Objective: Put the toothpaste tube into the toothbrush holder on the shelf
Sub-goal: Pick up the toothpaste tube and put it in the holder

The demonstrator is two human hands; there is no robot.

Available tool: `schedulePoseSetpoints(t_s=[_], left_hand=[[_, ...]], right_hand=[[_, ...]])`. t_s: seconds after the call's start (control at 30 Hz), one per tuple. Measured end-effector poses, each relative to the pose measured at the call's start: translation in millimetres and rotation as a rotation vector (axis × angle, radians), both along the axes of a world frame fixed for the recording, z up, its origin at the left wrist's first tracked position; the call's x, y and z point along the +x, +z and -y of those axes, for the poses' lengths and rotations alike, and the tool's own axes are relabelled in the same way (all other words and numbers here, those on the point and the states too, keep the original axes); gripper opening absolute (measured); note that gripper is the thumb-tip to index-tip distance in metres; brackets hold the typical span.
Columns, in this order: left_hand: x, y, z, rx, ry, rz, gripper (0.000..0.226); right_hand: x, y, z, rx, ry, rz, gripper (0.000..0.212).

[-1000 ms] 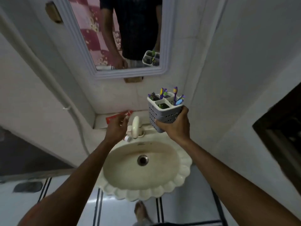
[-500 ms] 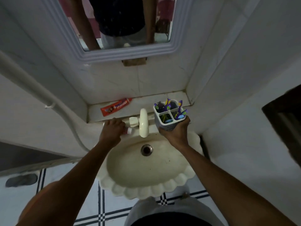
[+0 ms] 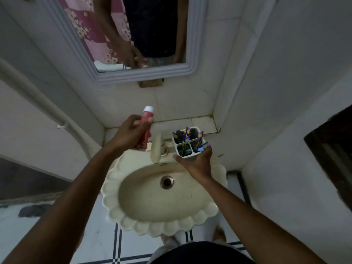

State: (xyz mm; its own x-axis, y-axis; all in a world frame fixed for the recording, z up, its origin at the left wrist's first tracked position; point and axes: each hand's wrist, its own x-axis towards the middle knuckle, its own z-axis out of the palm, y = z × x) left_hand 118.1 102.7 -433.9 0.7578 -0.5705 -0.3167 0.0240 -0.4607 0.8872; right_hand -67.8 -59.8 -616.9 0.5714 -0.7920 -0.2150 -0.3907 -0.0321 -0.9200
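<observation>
My left hand (image 3: 129, 133) grips a red toothpaste tube (image 3: 146, 121) with a white cap, held upright with the cap on top, above the left end of the tiled shelf (image 3: 202, 122). My right hand (image 3: 198, 164) holds a white toothbrush holder (image 3: 187, 144) from below, over the back right rim of the sink. The holder has several compartments with purple, blue and green toothbrushes in them. Tube and holder are apart, with the tap between them.
A cream scalloped sink (image 3: 163, 199) sits below, with its tap (image 3: 156, 149) at the back centre. A framed mirror (image 3: 133, 35) hangs above the shelf. A white pipe (image 3: 47, 109) runs down the left wall. A wall corner closes in on the right.
My left hand has picked the toothpaste tube up off the shelf and raised it upright. My right hand keeps the holder at the sink's back right.
</observation>
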Motion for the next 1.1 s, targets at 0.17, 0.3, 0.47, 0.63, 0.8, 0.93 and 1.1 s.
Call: schedulePoseSetpoints(t_s=[0.17, 0.3, 0.47, 0.63, 0.8, 0.93, 1.1], left_hand=[[-11.2, 14.3, 79.3, 0.235, -0.386, 0.485, 0.05], [-17.0, 0.6, 115.9, 0.572, -0.504, 0.895, 0.032], [-24.1, -6.1, 131.8, 0.529, -0.521, 0.956, 0.025], [-17.5, 0.7, 114.2, 0.102, -0.282, 0.723, 0.019], [8.4, -9.1, 70.4, 0.036, -0.072, 0.535, 0.02], [24.0, -30.2, 29.5, -0.09, 0.135, 0.208, 0.012], [49.4, -89.6, -9.6, 0.098, 0.241, 0.185, 0.012]], right_hand=[[4.3, 5.7, 9.6, 0.027, 0.021, -0.008, 0.114], [6.1, 7.6, 13.7, 0.051, 0.032, -0.021, 0.118], [6.6, 11.6, 15.7, 0.059, 0.035, -0.025, 0.114], [2.6, 12.9, 18.3, 0.063, 0.009, -0.025, 0.113], [0.6, 14.7, 22.4, 0.033, 0.008, -0.029, 0.118], [-2.2, 11.8, 20.7, 0.01, 0.006, -0.018, 0.113], [-3.3, 5.6, 18.6, 0.032, -0.011, 0.012, 0.121]])
